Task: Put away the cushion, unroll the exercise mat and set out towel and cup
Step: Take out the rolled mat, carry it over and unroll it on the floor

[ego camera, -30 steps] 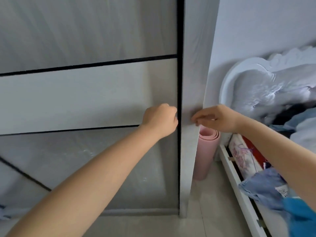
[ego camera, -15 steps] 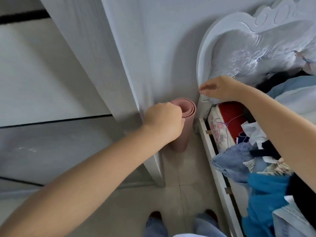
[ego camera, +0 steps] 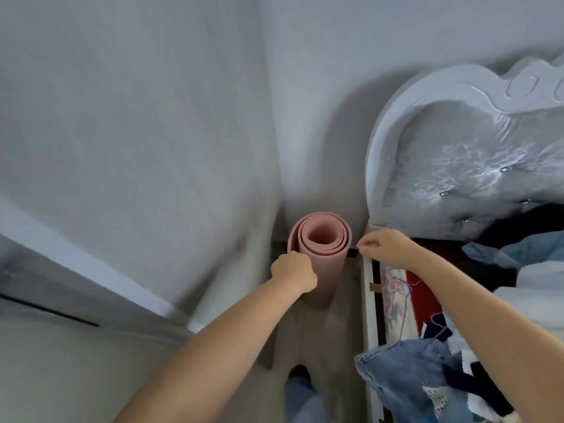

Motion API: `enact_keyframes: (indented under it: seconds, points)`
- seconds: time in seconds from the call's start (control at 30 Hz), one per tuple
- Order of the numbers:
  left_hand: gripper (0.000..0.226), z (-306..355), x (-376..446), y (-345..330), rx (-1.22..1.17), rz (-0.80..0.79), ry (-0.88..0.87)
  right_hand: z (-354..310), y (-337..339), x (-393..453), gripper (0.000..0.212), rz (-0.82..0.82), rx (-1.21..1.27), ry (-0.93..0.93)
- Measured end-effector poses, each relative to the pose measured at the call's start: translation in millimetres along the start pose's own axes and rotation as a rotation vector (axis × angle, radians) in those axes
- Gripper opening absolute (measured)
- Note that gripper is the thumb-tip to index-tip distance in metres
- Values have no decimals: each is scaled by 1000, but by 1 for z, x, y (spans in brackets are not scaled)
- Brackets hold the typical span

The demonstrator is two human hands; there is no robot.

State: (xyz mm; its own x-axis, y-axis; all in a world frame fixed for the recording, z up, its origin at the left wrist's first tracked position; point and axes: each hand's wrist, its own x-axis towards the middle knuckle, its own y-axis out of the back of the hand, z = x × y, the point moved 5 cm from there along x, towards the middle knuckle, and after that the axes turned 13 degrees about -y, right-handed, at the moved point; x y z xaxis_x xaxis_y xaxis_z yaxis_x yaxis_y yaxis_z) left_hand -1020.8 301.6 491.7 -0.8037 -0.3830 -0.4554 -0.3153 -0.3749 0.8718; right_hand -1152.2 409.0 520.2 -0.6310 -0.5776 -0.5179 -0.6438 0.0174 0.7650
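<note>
A: Since half a second ago the view has tipped down over the pink rolled mat (ego camera: 320, 254), and the left hand (ego camera: 293, 271) has moved onto its side.

B: What's at the left?

A: The white wardrobe (ego camera: 137, 148). The mat stands upright on the floor between it and the bed's headboard (ego camera: 457, 123).

B: The fingers?

A: The left hand's are curled round the roll. The right hand (ego camera: 387, 247), just right of the mat, is loosely curled, holding nothing; clothes (ego camera: 412, 380) lie below it.
</note>
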Motion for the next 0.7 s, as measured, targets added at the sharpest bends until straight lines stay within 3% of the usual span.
enact_keyframes:
  seconds: [0.13, 0.37, 0.6, 0.7]
  points:
    - [35, -25, 58, -2, -164, 41, 127, 11, -11, 65, 32, -25, 30, -96]
    - [48, -62, 165, -16, -362, 21, 330, 33, -30, 175, 33, -105, 210, -307]
    - [70, -84, 258, -52, -385, 6, 436, 57, -93, 248, 64, -168, 386, -502]
    - [83, -92, 282, -78, -447, -9, 416, 60, -110, 273, 78, -85, 359, -550]
